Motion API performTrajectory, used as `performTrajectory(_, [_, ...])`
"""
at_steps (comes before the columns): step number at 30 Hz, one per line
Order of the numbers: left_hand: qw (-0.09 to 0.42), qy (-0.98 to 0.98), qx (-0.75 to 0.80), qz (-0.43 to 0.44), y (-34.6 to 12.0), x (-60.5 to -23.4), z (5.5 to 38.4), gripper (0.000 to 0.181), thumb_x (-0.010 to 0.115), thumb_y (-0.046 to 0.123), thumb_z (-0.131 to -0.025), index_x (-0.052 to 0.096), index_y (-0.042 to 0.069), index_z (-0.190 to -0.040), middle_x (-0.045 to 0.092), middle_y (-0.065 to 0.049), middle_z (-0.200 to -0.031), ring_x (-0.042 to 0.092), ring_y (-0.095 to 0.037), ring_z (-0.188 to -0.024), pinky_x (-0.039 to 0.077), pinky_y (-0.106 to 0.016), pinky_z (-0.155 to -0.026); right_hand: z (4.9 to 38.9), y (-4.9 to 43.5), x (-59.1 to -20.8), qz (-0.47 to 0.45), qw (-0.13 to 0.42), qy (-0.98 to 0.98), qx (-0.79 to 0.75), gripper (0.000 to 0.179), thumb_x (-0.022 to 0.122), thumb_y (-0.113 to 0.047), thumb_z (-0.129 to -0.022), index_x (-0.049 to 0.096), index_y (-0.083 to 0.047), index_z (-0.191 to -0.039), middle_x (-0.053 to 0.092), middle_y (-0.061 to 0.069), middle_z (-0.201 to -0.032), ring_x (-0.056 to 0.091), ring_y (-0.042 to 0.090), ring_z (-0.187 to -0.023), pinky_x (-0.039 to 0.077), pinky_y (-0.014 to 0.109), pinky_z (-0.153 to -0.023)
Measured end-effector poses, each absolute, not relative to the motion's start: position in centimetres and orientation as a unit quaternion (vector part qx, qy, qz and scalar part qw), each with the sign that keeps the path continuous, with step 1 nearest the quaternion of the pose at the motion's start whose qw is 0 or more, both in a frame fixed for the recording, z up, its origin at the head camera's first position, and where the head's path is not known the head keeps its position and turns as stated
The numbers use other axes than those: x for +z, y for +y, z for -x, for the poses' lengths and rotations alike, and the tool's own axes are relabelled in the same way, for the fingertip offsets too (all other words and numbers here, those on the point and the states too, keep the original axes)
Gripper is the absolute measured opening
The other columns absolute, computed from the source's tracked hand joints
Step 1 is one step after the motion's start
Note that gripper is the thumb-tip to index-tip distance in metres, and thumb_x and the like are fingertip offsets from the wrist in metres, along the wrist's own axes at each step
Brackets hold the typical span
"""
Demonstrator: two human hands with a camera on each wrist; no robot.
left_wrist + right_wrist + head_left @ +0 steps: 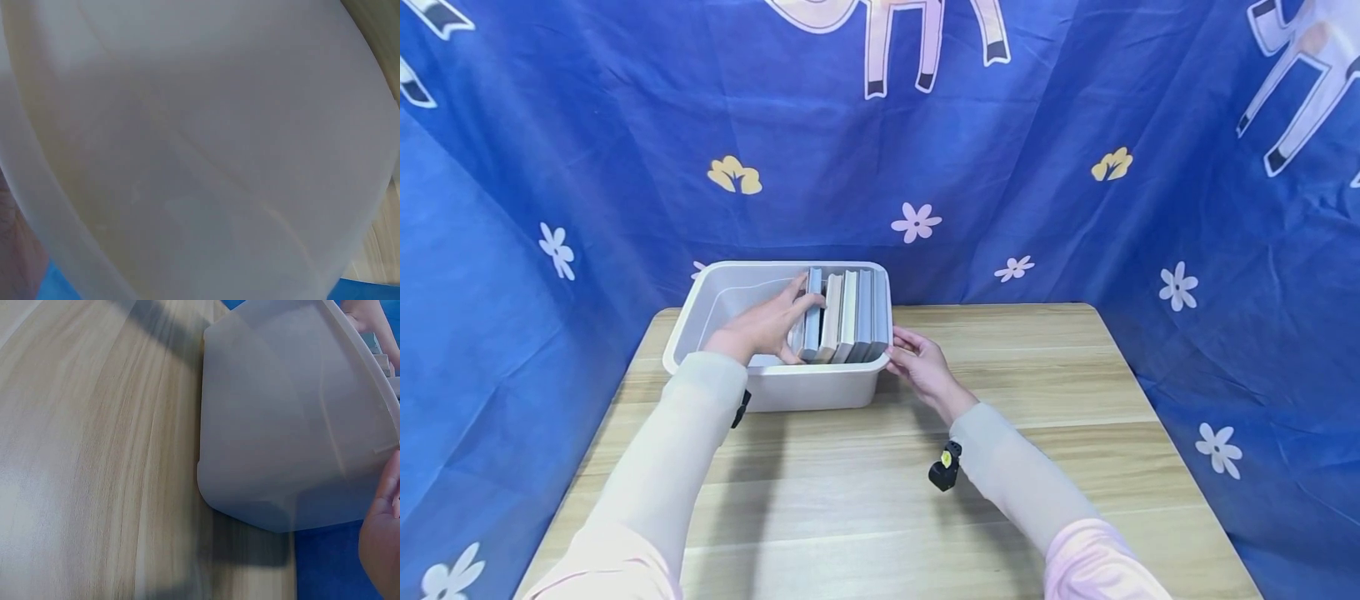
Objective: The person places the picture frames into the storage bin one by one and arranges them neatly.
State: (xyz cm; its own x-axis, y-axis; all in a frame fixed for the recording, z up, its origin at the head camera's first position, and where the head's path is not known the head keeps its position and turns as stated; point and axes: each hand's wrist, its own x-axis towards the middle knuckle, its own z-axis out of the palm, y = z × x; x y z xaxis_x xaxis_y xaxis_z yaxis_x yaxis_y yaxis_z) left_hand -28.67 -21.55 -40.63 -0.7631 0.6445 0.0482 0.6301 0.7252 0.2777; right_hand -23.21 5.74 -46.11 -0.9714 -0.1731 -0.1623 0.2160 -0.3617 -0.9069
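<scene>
A white plastic bin (808, 390) stands at the back of the wooden table, with several books (848, 312) upright in a row at its right end. My left hand (767, 323) reaches into it and grips the leftmost, blue-grey book (812, 321), one finger over its top edge and the thumb near its close end. A narrow dark gap parts that book from the beige one (831, 317). At the bin's near right corner my right hand (921, 367) pinches the rim. The bin's wall (206, 144) fills the left wrist view, hiding the left hand's work.
The wooden table (1000, 375) spreads in front and to the right of the bin. Blue patterned cloth (820, 167) hangs close behind the bin and along both sides. A small black camera (944, 468) is strapped at the right wrist.
</scene>
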Motion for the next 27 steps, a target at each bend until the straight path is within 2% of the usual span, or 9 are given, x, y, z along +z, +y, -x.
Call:
performTrajectory(4, [-0.003, 0.909, 0.159, -0.385, -21.1, -40.8, 28.8, 0.087, 0.09, 0.029, -0.059, 0.039, 0.012, -0.126, 0.021, -0.031, -0.148, 0.037, -0.048, -0.126, 0.044, -0.053, -0.096, 23.2, 5.7, -46.1, -0.022, 0.115, 0.551, -0.826, 0.049, 0.051, 0.015, -0.09, 0.041, 0.01, -0.137, 0.052, 0.009, -0.108, 0.058, 0.007, -0.071, 0.055, 0.015, -0.062])
performTrajectory(11, [-0.011, 0.914, 0.171, -0.368, -21.0, -41.4, 29.1, 0.09, 0.09, 0.033, -0.057, 0.037, 0.013, -0.128, 0.018, -0.029, -0.15, 0.034, -0.048, -0.129, 0.045, -0.053, -0.096, 23.3, 5.8, -46.2, -0.021, 0.118, 0.554, -0.824, 0.049, 0.052, 0.014, -0.09, 0.041, 0.009, -0.138, 0.052, 0.009, -0.109, 0.059, 0.007, -0.071, 0.055, 0.015, -0.063])
performTrajectory(18, [-0.016, 0.918, 0.185, -0.351, -21.2, -41.6, 29.3, 0.102, 0.089, 0.047, -0.058, 0.036, 0.008, -0.136, 0.019, -0.026, -0.151, 0.03, -0.045, -0.132, 0.035, -0.053, -0.106, 23.4, 5.9, -46.2, -0.022, 0.116, 0.552, -0.825, 0.05, 0.052, 0.015, -0.089, 0.041, 0.009, -0.138, 0.053, 0.008, -0.108, 0.059, 0.007, -0.07, 0.054, 0.014, -0.062])
performTrajectory(23, [-0.003, 0.929, 0.187, -0.319, -21.3, -41.2, 28.9, 0.119, 0.081, 0.066, -0.055, 0.031, 0.008, -0.146, 0.023, -0.023, -0.151, 0.029, -0.041, -0.134, 0.031, -0.054, -0.108, 23.4, 5.8, -46.2, -0.025, 0.121, 0.551, -0.825, 0.051, 0.052, 0.015, -0.09, 0.04, 0.008, -0.138, 0.053, 0.01, -0.112, 0.059, 0.008, -0.071, 0.054, 0.014, -0.063])
performTrajectory(27, [0.008, 0.94, 0.195, -0.281, -21.5, -41.0, 28.5, 0.118, 0.075, 0.07, -0.061, 0.026, 0.01, -0.15, 0.024, -0.019, -0.151, 0.027, -0.039, -0.135, 0.029, -0.057, -0.108, 23.5, 5.8, -46.1, -0.025, 0.124, 0.551, -0.825, 0.051, 0.052, 0.015, -0.09, 0.04, 0.008, -0.139, 0.052, 0.011, -0.114, 0.059, 0.008, -0.072, 0.055, 0.015, -0.063])
